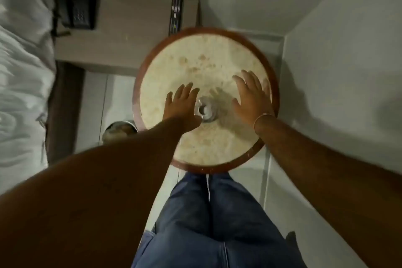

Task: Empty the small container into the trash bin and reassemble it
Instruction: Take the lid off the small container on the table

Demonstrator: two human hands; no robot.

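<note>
A small round container (204, 109), shiny and glass-like, stands near the middle of a round table (195, 67) with a pale stone top and a brown rim. My left hand (181, 107) hovers just left of the container, fingers spread, its thumb close to the container's side. My right hand (250, 95) is spread flat to the container's right, a short gap away, with a thin bracelet at the wrist. Neither hand holds anything. A round metallic bin (118, 130) stands on the floor left of the table, partly hidden by my left forearm.
A bed with white linen (24, 72) runs along the left. A bedside surface at the back carries a black telephone (79, 7) and a remote control (175, 14). A white wall (348, 61) closes the right side. My legs in blue jeans (208, 220) stand before the table.
</note>
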